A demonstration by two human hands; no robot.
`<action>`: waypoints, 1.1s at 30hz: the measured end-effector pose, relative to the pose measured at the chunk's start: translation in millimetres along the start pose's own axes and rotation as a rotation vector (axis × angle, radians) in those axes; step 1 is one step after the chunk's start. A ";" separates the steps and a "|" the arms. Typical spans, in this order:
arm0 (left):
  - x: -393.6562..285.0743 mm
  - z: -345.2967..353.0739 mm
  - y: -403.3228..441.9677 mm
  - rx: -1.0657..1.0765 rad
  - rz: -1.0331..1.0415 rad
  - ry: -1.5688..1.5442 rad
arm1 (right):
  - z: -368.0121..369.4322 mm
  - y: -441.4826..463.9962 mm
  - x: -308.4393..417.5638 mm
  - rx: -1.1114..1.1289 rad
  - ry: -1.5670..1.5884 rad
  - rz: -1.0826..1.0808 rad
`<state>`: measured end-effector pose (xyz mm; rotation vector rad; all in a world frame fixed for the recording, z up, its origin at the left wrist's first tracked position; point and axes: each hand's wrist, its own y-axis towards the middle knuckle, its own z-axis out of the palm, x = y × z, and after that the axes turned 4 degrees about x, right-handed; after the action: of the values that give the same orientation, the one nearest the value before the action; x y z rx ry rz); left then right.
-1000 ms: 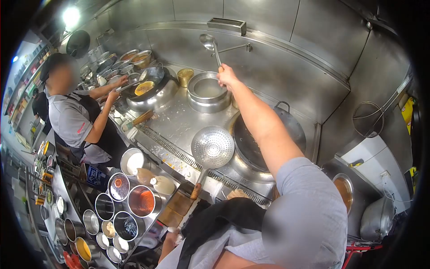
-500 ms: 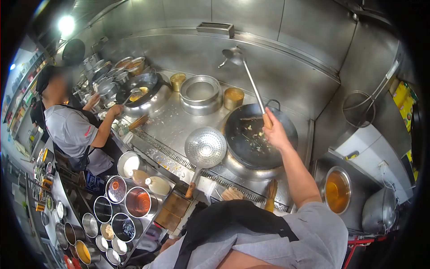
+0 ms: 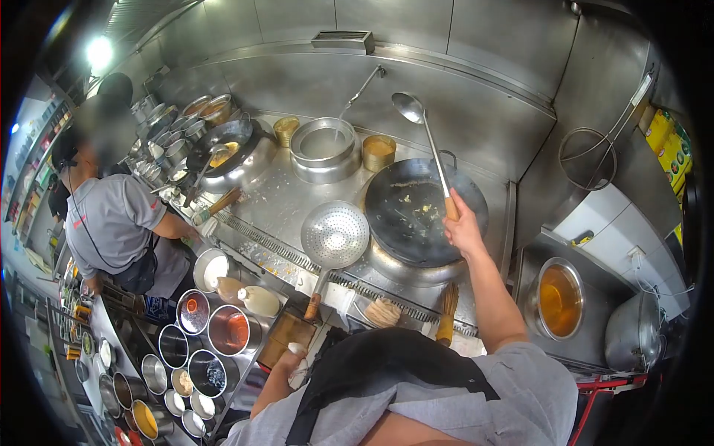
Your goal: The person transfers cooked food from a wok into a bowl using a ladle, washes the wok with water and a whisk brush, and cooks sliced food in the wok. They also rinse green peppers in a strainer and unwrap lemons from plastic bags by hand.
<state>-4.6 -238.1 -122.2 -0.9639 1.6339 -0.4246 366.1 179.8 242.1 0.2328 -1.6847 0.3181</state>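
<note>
My right hand [image 3: 462, 228] is closed round the wooden grip of a long metal ladle [image 3: 433, 145]. The ladle's bowl is raised beyond the far rim of a black wok [image 3: 398, 230], and its shaft crosses above the wok. Small pale and green scraps lie in the wok. Low in the view, my left hand [image 3: 285, 362] is closed on a small white thing [image 3: 297, 348] that looks like cloth. It is beside a brown board or box [image 3: 286, 338]. A perforated skimmer [image 3: 335, 234] rests left of the wok, its wooden handle towards me.
A wall tap [image 3: 362, 91] points over a pot [image 3: 322, 152], with a thin stream below it. Cans, a brush [image 3: 448, 316] and a basin of orange liquid [image 3: 559, 299] surround the wok. Several ingredient pots stand left. A co-worker [image 3: 123, 230] is beyond them.
The ladle's bowl has come away from the tap, and the tap now points over the pot. My left hand has come into view. The co-worker has turned away from the other wok.
</note>
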 end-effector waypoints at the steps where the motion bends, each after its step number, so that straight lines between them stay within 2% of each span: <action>1: 1.1 0.3 -9.5 -0.009 0.020 0.074 | 3.6 3.1 0.5 0.012 -0.014 -0.012; 3: 4.8 -1.7 -45.8 0.006 -0.045 0.019 | 15.1 9.9 6.1 0.023 -0.019 -0.013; 11: 93.4 -10.2 -86.0 0.027 -0.362 -0.113 | 80.0 81.9 8.1 0.098 -0.015 -0.089; 17: 103.6 -6.7 -90.9 0.021 -0.408 -0.191 | 142.4 117.9 -63.0 0.158 0.240 0.059; 22: 86.0 -9.7 -88.4 0.018 -0.394 -0.229 | 202.1 208.5 -85.5 0.227 0.328 0.149; 24: 80.6 -16.6 -84.9 0.022 -0.407 -0.227 | 239.5 238.1 -89.7 0.189 0.200 0.112; 28: 80.4 -36.6 -79.3 0.044 -0.478 -0.210 | 290.4 261.9 -87.3 0.155 0.150 0.142; 32: 80.3 -53.6 -68.9 0.097 -0.520 -0.155 | 272.9 227.5 -64.5 0.241 -0.030 0.126; 33: 76.1 -56.3 -62.7 0.109 -0.517 -0.140 | 262.3 225.2 -57.8 0.260 -0.177 -0.032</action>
<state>-36.3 -346.3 -109.1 -1.3015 1.2109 -0.7675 54.4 300.5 136.6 0.4921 -1.8103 0.5052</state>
